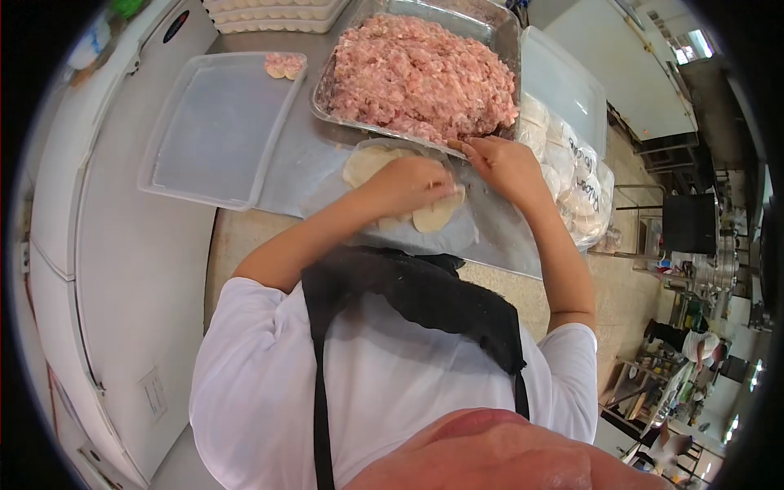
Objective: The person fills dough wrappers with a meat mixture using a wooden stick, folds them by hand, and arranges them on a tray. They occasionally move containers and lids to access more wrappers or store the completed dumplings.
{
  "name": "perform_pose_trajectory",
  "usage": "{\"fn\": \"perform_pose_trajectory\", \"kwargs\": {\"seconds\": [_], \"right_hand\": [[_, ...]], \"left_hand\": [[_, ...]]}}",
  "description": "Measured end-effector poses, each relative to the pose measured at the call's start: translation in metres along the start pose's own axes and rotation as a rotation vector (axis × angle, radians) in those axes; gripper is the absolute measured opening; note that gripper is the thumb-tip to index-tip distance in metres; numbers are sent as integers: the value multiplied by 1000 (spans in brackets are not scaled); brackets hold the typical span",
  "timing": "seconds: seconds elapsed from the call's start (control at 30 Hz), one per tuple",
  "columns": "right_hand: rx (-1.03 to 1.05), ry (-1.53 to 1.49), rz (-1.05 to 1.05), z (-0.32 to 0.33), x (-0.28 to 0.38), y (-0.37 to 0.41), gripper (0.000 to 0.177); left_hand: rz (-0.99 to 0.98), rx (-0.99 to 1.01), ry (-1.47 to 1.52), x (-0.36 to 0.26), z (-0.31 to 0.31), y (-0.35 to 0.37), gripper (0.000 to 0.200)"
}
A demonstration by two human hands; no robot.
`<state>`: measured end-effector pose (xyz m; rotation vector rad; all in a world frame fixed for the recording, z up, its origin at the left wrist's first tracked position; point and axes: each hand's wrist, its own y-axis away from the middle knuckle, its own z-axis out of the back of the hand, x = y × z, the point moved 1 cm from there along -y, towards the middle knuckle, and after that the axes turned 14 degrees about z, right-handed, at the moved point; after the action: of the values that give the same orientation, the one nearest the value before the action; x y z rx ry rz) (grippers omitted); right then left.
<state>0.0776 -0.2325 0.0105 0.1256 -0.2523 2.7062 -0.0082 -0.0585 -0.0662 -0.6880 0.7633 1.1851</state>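
My left hand [412,186] is over several thin round dough wrappers [437,214] spread on a clear plastic sheet [367,237]. Its fingers are curled together and a little blurred; what they hold, if anything, is hard to make out. At the near rim of a metal tray [359,126], my right hand [502,167] is closed around a small brown, wooden-looking stick [455,144]. A large mound of pink ground meat [420,73] fills the tray. On the left, a few filled dumplings [283,65] sit in the far right corner of a translucent plastic lid [220,131].
Plastic-wrapped stacks of white rounds [572,175] with handwriting stand right of the tray, beside another translucent container [563,73]. Egg trays [273,16] lie at the back left. A white freezer [147,245] borders the left side. Another person [701,347] is far off to the right.
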Motion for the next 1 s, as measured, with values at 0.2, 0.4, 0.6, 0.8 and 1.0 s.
{"fn": "perform_pose_trajectory", "kwargs": {"seconds": [0.2, 0.4, 0.6, 0.8, 1.0], "right_hand": [[-15, -130, -60, 8, -10, -5, 25], [-23, -233, -97, -3, 3, -12, 20], [-21, 59, 42, 6, 10, -33, 18], [-6, -132, 7, 6, 6, -44, 18], [-10, -9, 213, -22, 27, -66, 21]], "left_hand": [[254, 82, 581, -14, 39, 3, 31], [162, 96, 243, -11, 54, 19, 27], [-153, -225, -51, -7, 62, 27, 25], [241, -4, 358, -1, 63, 29, 25], [279, 83, 586, 6, 47, 31, 28]]}}
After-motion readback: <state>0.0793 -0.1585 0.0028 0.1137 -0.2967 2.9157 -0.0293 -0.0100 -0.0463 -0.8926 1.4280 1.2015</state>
